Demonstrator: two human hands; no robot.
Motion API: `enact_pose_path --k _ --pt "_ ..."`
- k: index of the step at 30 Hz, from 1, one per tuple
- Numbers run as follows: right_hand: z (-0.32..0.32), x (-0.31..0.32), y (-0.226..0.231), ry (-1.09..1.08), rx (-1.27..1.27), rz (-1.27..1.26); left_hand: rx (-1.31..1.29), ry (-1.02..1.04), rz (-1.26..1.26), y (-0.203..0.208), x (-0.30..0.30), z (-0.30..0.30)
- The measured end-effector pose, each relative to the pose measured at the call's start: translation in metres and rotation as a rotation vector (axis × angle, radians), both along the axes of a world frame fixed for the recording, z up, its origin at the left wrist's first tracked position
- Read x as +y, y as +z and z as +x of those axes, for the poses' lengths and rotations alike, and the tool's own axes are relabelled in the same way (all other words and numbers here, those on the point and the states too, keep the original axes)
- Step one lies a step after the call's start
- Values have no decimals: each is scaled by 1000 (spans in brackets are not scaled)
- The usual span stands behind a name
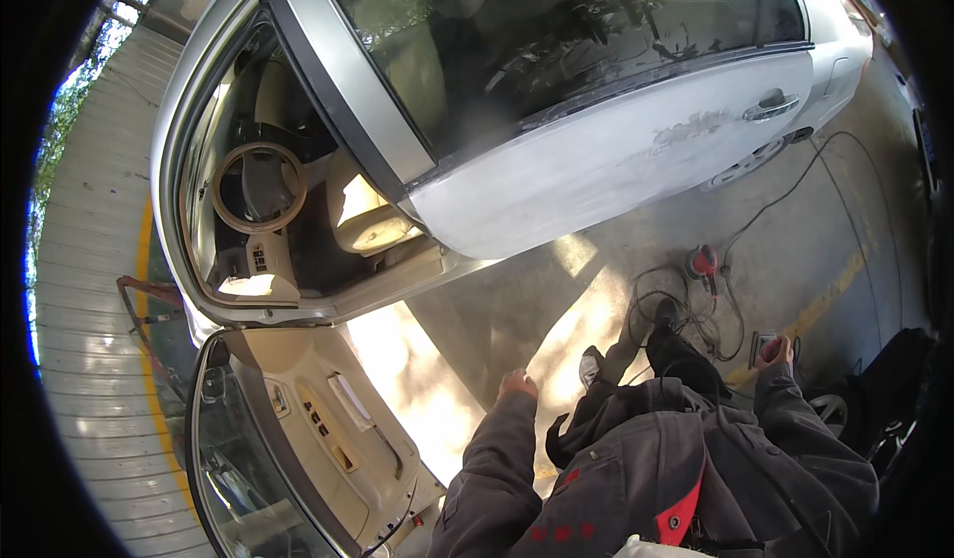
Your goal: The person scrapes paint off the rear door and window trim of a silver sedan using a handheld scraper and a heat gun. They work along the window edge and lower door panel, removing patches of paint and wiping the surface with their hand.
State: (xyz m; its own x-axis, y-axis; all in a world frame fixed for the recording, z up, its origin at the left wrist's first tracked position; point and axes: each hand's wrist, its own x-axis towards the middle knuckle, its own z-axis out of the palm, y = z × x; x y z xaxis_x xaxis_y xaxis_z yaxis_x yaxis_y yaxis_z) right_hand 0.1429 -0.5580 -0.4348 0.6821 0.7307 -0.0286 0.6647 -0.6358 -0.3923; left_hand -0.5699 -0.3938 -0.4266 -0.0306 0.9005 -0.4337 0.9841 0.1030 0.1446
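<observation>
The rear door (586,151) is chalky white with a blotchy grey patch near its silver handle (771,109), while the open front door (343,424) is lined in beige and the tan steering wheel (266,188) has a dark centre. The jacket (601,464) is dark grey with a bright red flap (680,515), and the corded tool (704,260) is red. The grey floor (845,195) shows yellow stripes and dappled pale sunlight, and the ribbed wall (94,250) is greyish white with narrow parallel lines.
</observation>
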Motion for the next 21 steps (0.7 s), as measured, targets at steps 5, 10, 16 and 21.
enact_pose_path --k 5,10,16,21 --pt "43 -40 -14 -96 190 44 -243 -203 153 75 116 163" --pt "51 0 14 -317 274 34 -501 -682 579 227 273 420" --pt "77 0 -4 -487 392 -1 -233 -1123 1010 325 424 670" --pt "70 -37 -49 -652 448 -69 -85 -1279 1121 313 489 775"
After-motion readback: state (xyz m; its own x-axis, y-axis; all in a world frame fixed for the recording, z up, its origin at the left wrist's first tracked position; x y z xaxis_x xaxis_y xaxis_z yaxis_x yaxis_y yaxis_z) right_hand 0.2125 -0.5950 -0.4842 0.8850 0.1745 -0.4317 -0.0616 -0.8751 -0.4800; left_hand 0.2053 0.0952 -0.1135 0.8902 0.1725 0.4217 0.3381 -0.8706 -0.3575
